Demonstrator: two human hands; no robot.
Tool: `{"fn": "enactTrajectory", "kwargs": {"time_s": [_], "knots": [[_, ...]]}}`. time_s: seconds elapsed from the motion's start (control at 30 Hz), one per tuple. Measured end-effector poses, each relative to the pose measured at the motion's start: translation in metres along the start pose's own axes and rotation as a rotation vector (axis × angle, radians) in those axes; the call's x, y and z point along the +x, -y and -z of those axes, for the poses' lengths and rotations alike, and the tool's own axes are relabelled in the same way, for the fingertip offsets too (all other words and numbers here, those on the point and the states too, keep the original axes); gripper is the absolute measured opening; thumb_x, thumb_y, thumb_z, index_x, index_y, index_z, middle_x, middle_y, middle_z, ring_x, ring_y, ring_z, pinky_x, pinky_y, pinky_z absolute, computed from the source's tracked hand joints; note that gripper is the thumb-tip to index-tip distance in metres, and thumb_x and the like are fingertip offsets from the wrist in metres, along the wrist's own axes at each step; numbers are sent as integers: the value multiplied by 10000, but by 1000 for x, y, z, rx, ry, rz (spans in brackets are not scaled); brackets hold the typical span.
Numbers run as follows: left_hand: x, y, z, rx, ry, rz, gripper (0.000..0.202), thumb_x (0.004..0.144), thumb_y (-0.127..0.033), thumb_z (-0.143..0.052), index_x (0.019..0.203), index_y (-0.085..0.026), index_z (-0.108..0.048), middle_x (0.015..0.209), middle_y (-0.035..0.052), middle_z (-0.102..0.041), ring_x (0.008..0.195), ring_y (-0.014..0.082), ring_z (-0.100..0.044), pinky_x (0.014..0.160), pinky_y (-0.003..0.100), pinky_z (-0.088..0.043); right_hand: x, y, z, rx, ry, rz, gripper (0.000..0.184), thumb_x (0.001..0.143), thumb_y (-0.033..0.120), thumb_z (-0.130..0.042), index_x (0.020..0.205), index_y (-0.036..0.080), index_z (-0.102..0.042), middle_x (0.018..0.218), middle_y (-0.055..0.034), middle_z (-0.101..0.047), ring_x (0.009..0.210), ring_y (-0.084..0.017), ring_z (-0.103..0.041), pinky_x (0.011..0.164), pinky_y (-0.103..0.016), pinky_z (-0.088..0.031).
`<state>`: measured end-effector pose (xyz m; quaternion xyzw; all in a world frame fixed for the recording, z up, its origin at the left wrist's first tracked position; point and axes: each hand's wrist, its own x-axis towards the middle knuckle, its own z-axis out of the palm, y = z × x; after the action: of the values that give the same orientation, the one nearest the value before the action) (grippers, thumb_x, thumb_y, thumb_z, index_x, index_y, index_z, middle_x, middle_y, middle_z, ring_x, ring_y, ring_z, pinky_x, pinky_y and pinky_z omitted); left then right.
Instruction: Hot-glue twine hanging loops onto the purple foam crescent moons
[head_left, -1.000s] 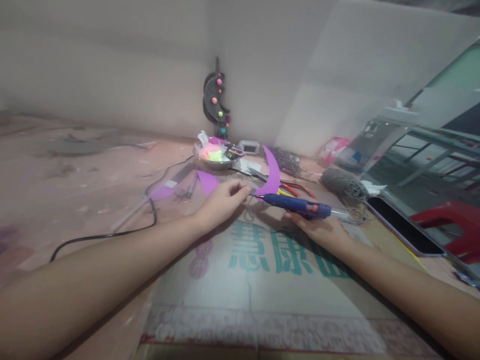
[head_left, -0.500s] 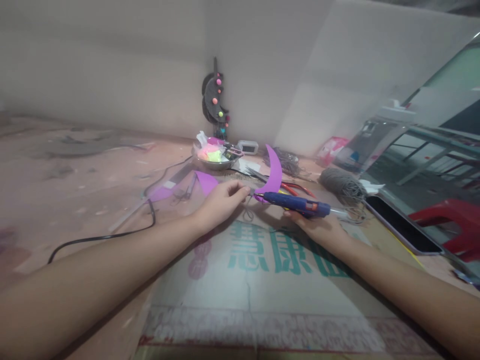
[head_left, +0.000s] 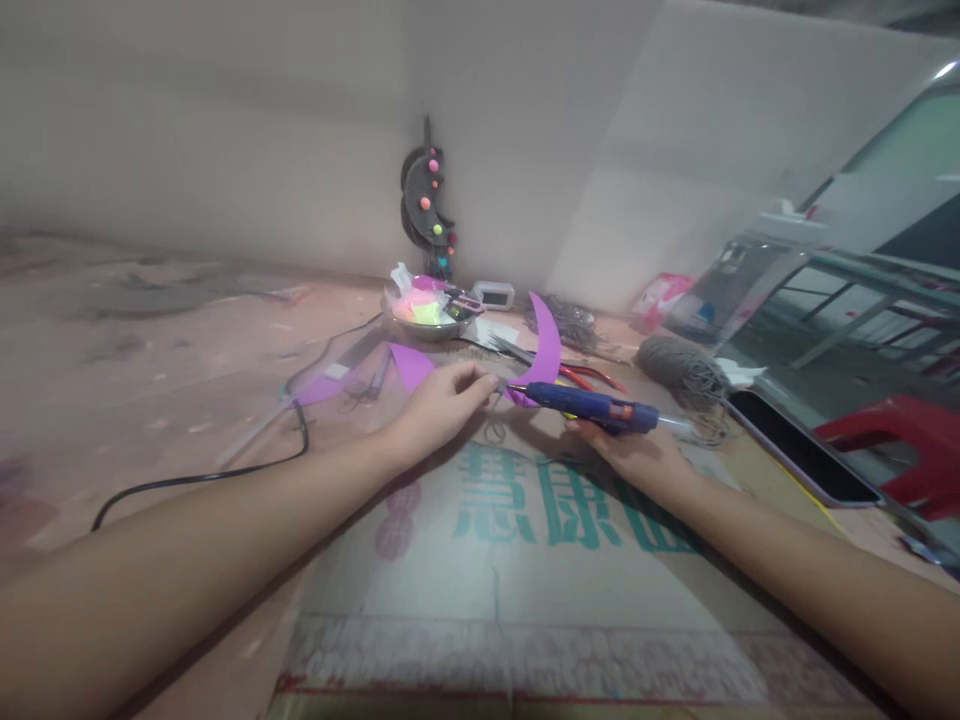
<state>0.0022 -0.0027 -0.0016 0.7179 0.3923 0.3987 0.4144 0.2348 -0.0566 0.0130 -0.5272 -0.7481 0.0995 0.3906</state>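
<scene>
My left hand [head_left: 454, 398] is closed in a pinch on a small grey tip [head_left: 502, 384], which seems to join the lower end of a curved purple crescent [head_left: 549, 345]. The crescent rises behind the work, its upper point free. My right hand [head_left: 630, 448] grips a blue hot glue gun [head_left: 592, 405] from below, with a clear glue stick [head_left: 675, 426] poking out at the back. The gun's nozzle meets or nearly meets the grey tip; contact is too small to tell. A thin loop of yarn [head_left: 495, 432] hangs under my left fingers.
Printed cardboard [head_left: 420, 600] lies under my hands. Behind are a bowl of colourful bits [head_left: 435, 325], red-handled pliers [head_left: 592, 376] and purple pieces [head_left: 411, 367]. Grey yarn [head_left: 679, 367], a phone [head_left: 802, 447] and a clear jar [head_left: 739, 285] stand right. A decorated grey crescent [head_left: 426, 200] leans against the wall.
Both hands keep nearly the same pose. The glue gun's nozzle has shifted very slightly to the left at the grey tip; the whole view has drifted a little.
</scene>
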Motion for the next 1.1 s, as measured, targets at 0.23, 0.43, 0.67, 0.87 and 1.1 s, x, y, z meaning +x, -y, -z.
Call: {"fn": "enactTrajectory", "kwargs": {"time_s": [0.23,0.43,0.67,0.87,1.1], "knots": [[0,2,-1,6,-5,-15,289,890,-374,-474,686,-172,-508,650,-19,-524,630,123,-495,597,234,-386,0,1,0,47,7,-49,445,748,322,-677,1176,232,-596,1130,-95,-684,1059,-312,-638,920,-455,-528],[0,1,-1,12,-1,-19,291,894,-379,-470,692,-173,-503,646,-19,-519,623,124,-490,594,235,-383,-1,-3,-2,19,-13,-109,261,733,364,-667,949,218,-649,926,-81,-721,916,-298,-679,860,-444,-553],[0,2,0,16,8,-26,291,899,-385,-468,699,-176,-502,640,-20,-518,614,125,-495,593,239,-386,-1,-5,-3,34,-15,-148,258,726,390,-669,917,217,-663,901,-80,-724,884,-293,-677,826,-435,-563],[1,3,0,29,5,-24,289,897,-389,-474,705,-177,-510,638,-23,-524,607,123,-501,587,237,-387,-2,-5,-2,14,-31,-134,295,745,385,-658,980,206,-663,1022,-97,-708,991,-301,-656,913,-462,-526],[0,1,-1,19,11,-26,287,892,-383,-483,695,-177,-504,630,-24,-523,603,124,-506,588,240,-388,-1,-8,-4,39,-31,-118,266,732,393,-676,945,235,-660,876,-44,-717,840,-259,-680,801,-407,-562]]}}
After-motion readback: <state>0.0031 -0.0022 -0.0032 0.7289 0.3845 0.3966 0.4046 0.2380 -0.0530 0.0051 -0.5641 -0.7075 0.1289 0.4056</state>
